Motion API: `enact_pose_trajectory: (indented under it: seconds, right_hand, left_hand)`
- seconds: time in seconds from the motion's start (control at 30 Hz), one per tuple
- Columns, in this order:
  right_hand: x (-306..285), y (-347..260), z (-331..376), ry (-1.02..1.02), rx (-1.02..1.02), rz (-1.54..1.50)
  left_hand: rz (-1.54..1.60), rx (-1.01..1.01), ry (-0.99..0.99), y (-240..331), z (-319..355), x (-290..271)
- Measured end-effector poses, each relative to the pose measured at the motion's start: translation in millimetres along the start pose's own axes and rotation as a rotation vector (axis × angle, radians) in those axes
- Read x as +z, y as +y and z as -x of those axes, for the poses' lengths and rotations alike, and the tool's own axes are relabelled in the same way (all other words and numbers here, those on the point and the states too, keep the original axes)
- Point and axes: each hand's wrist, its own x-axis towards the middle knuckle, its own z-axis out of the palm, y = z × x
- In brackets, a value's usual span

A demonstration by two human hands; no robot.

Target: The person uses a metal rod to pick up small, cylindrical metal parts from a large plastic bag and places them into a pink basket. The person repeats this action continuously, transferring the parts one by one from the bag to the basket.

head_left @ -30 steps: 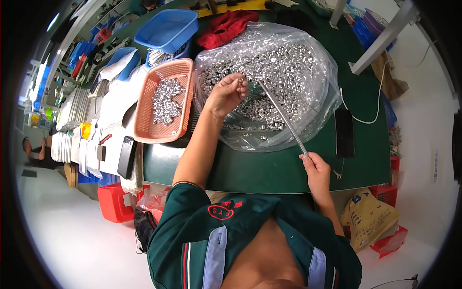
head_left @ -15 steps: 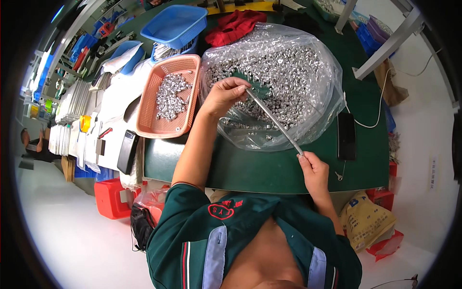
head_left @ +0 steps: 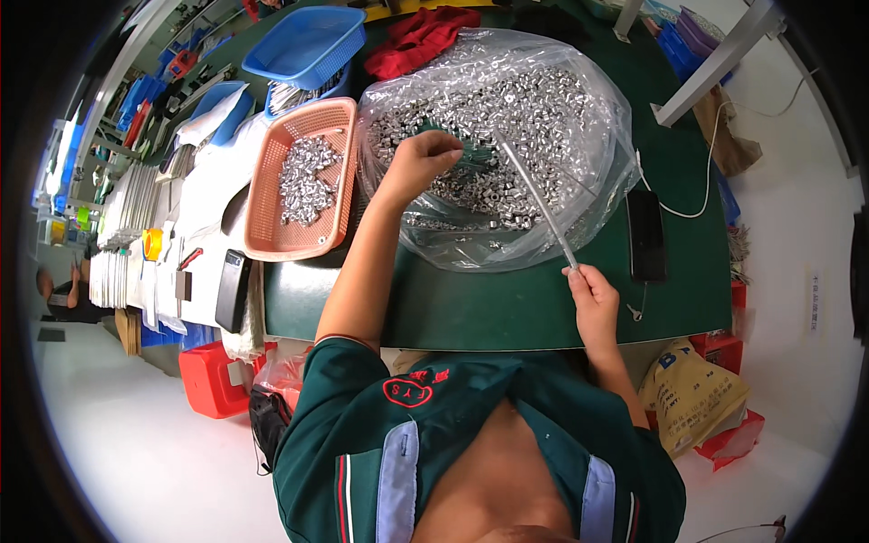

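Observation:
My right hand [head_left: 594, 299] pinches the near end of a thin metal rod [head_left: 536, 197], near the front of the table. The rod slants up and leftward, its far end over a large heap of small shiny metal pieces [head_left: 552, 118]. That heap lies on a clear plastic bag [head_left: 602, 100]. My left hand [head_left: 422, 165] hovers over the left part of the heap, apart from the rod. Its fingers are closed together, and whatever they may hold is hidden. To its left stands a pink plastic basket [head_left: 257, 213] with more small metal pieces [head_left: 310, 176] inside.
Blue baskets [head_left: 299, 45] are stacked behind the pink one, beside a red cloth [head_left: 421, 38]. A black phone [head_left: 646, 233] with a white cable [head_left: 701, 204] lies on the right. Another dark phone-like thing [head_left: 233, 291] rests at left. A metal leg [head_left: 711, 68] rises at back right.
My left hand has come away from the rod's far end and shifted slightly left. The rod, still in my right hand, points more steeply away. The whole view has shifted a little.

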Motion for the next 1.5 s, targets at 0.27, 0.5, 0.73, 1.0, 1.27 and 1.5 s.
enact_pose_trajectory:
  seconds: [0.27,0.5,0.73,1.0,1.27,1.5]
  right_hand:
    - [-7.7,5.9,-2.5,0.005,0.130,-0.131]
    - [-7.0,8.5,-2.3,-0.002,0.091,-0.100]
    - [-6.3,3.2,-2.5,-0.025,0.036,-0.026]
    - [-1.0,5.3,0.9,-0.066,-0.104,0.069]
    - [1.1,-1.5,7.2,-0.089,-0.093,0.099]
    - [1.3,-16.1,9.0,-0.022,-0.263,0.313]
  left_hand:
    - [-0.605,0.307,-0.015,-13.2,-47.9,38.9]
    - [-0.724,0.292,-0.026,-17.9,-57.0,47.5]
    - [0.014,0.033,-0.035,-19.5,-37.0,24.3]
    - [0.983,0.035,-0.223,-14.6,-1.6,-2.7]
    - [0.789,0.068,-0.191,-5.5,8.0,-5.5]
    - [0.472,0.041,-0.117,11.1,19.8,-15.9]
